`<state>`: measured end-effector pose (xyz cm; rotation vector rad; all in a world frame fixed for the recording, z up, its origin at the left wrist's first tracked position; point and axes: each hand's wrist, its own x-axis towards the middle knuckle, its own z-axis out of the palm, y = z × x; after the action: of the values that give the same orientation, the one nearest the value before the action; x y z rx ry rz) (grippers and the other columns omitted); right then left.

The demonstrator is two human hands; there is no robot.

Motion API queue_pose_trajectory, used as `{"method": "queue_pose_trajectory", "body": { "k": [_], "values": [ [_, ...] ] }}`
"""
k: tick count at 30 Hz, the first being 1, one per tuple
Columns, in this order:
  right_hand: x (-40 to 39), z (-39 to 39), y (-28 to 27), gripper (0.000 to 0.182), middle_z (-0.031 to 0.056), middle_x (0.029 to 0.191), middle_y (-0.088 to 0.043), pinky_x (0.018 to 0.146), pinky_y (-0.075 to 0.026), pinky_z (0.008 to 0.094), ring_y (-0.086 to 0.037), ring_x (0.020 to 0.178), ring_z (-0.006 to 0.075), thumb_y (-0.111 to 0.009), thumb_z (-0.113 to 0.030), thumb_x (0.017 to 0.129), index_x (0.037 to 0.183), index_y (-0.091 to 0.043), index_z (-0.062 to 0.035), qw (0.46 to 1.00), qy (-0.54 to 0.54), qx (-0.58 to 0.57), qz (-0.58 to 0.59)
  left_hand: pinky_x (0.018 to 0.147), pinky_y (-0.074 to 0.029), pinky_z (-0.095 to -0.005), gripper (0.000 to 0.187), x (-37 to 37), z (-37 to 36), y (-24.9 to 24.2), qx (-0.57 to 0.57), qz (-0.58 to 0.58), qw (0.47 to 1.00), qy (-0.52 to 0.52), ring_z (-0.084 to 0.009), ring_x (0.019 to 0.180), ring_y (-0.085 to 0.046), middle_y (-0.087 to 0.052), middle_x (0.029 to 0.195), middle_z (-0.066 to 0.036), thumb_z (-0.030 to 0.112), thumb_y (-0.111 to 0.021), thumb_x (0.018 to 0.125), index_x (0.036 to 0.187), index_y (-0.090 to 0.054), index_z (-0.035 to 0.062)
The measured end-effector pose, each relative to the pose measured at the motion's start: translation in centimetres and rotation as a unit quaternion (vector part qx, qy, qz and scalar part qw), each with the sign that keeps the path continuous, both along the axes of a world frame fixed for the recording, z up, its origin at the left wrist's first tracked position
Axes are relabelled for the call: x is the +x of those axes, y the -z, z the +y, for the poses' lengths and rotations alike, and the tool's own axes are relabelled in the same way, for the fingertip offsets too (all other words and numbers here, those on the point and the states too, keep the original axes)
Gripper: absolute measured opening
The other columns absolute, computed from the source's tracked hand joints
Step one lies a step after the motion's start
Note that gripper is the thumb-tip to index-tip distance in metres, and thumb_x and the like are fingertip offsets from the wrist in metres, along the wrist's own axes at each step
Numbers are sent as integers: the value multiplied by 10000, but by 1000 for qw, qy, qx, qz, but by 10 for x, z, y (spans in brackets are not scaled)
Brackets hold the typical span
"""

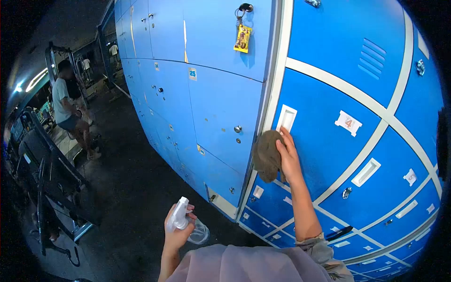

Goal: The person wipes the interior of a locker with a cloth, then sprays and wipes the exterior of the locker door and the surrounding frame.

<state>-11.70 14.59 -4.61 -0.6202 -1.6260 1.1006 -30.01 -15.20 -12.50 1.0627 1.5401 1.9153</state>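
Note:
My left hand [176, 235] is wrapped round a white spray bottle [179, 217] with a clear body, held low in front of me. Up against the blue locker door marked 4 [329, 136], my right hand [289, 152] grips a grey-brown cloth [267, 157]. The cloth hangs at the door's left edge, just below a white recessed handle [286, 118], and my fingertips reach that handle's lower end. Part of the cloth is hidden behind my fingers.
Lighter blue lockers [225, 108] run off to the left, with a yellow key tag [242, 38] hanging from one lock. One low compartment [221, 202] stands open. Gym equipment [47, 183] and a person [70, 103] are at the left, beyond the dark floor [127, 202].

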Motion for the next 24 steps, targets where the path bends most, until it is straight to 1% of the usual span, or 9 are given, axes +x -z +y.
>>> {"method": "queue_pose_trajectory", "body": {
  "k": [2,5,6,9,12,15,18,20,24],
  "values": [
    [2,3,3,379,89,1499,-303,1076,-305,345,-354,1341,256,-504,-213,957,1235,-536,43,1000,-5,-13,0,751,-509,-283,454,2,5,-1,9,-4,1000,5,-136,845,-606,-595,1043,-94,-66,-592,667,1119,-557,-28],
    [5,-8,2,342,140,1445,-380,1020,-371,370,-440,1265,323,-510,-196,948,1206,-551,24,970,99,121,-184,761,-508,-283,447,0,9,-1,-20,-3,1000,10,-135,850,-604,-600,1033,-87,-61,-590,662,1107,-569,-27],
    [3,-17,4,321,220,1174,-595,844,-485,434,-605,987,397,-514,-272,944,1070,-625,1,937,186,214,-205,761,-507,-285,445,-1,10,1,-19,-4,1000,12,-136,848,-604,-601,1032,-85,-59,-590,660,1104,-572,-25],
    [12,-29,11,412,220,806,-667,656,-515,490,-638,681,413,-503,-392,933,861,-691,-33,818,183,149,-525,759,-506,-290,444,-7,13,6,-17,-6,1000,17,-139,841,-607,-603,1026,-81,-56,-592,654,1096,-581,-20],
    [19,-9,43,521,193,606,-630,556,-506,498,-614,528,399,-487,-480,913,670,-689,-66,806,308,213,-459,752,-506,-294,445,-9,18,3,-17,-2,1000,25,-142,835,-611,-607,1017,-80,-55,-596,648,1092,-583,-17],
    [16,3,33,533,210,644,-638,576,-517,477,-636,580,385,-503,-483,903,654,-689,-50,801,348,213,-438,744,-505,-290,440,-6,22,0,-18,12,999,37,-146,834,-613,-610,1006,-81,-53,-601,651,1089,-583,-15],
    [7,10,30,513,218,662,-643,584,-521,474,-645,610,381,-530,-478,886,685,-698,-37,783,308,225,-492,738,-505,-284,440,-6,26,3,-19,7,999,43,-146,834,-615,-613,999,-82,-49,-609,655,1092,-580,-16],
    [1,12,31,489,218,674,-647,594,-521,474,-649,627,380,-548,-461,876,695,-701,-33,788,311,202,-491,736,-505,-281,442,-2,28,1,4,-29,998,47,-147,834,-616,-615,996,-84,-45,-613,659,1098,-578,-18],
    [-4,18,33,453,215,695,-655,611,-523,473,-648,638,384,-570,-430,864,704,-704,-28,790,309,195,-493,733,-504,-281,446,-2,25,-2,-8,-16,999,42,-146,831,-615,-613,1008,-86,-43,-622,662,1105,-573,-23]
  ]
}}
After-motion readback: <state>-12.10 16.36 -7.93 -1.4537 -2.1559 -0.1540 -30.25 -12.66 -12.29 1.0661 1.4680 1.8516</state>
